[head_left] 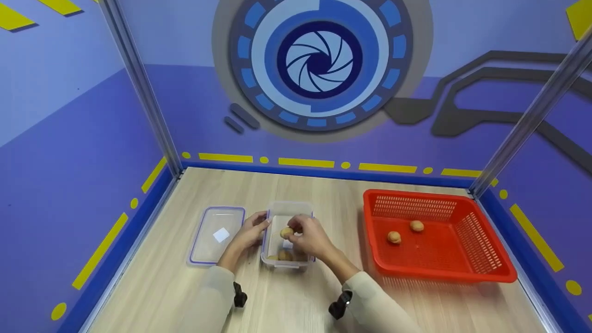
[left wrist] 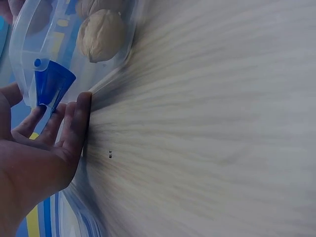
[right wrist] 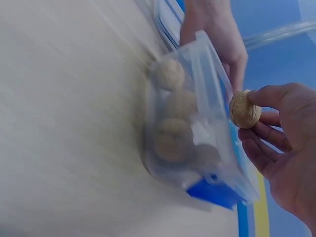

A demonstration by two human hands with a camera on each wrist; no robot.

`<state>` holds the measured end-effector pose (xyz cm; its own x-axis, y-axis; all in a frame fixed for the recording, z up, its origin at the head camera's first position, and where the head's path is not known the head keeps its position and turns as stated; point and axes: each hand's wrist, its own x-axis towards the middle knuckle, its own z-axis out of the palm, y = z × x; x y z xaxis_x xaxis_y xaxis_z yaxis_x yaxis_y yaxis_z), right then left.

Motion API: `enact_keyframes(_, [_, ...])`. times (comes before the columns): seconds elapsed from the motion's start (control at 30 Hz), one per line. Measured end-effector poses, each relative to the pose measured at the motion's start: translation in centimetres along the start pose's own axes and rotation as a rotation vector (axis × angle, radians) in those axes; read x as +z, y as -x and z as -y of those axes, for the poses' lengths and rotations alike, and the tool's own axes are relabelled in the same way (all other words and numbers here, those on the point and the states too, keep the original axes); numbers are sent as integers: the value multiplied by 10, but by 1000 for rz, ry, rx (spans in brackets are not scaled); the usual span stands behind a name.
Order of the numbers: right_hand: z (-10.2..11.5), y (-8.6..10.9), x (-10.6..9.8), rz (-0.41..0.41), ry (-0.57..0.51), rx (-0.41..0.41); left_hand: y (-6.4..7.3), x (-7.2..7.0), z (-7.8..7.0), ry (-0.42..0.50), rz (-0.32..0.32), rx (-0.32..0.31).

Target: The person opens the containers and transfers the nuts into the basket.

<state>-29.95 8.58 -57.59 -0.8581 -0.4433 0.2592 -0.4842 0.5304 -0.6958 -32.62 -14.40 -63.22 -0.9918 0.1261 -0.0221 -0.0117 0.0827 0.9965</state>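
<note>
Just left of the middle of the tabletop (head_left: 333, 203), a walnut (head_left: 286, 232) is pinched by the right hand's (head_left: 309, 237) fingers above an open plastic container (head_left: 290, 208). The container's side is touched by the left hand's (head_left: 249, 232) loosely extended fingers. The lid (head_left: 208, 243) is placed toward the tabletop's left edge. Near the right edge, two walnuts (head_left: 416, 225) in a red basket (head_left: 444, 275) are shown only by the head view. Four walnuts in the container (right wrist: 174, 139) are revealed, blurred, by the right wrist view; from above, they are partly hidden. In the left wrist view, the right hand is cut off.
</note>
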Motion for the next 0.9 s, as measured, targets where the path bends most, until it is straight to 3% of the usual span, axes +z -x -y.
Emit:
enact_keyframes(0.17, [-5, 8, -25, -30, 20, -33, -1, 0, 3, -30, -6, 20])
enact_keyframes(0.3, [-7, 14, -51, -69, 30, -72, -1, 0, 3, -2, -21, -1])
enact_keyframes(0.57, [-22, 28, -102, -244, 25, -130, 0, -2, 3, 9, -17, -8])
enact_keyframes(0.9, [-51, 50, -147, -306, -22, 20, 1, -1, 1, 17, -5, -69])
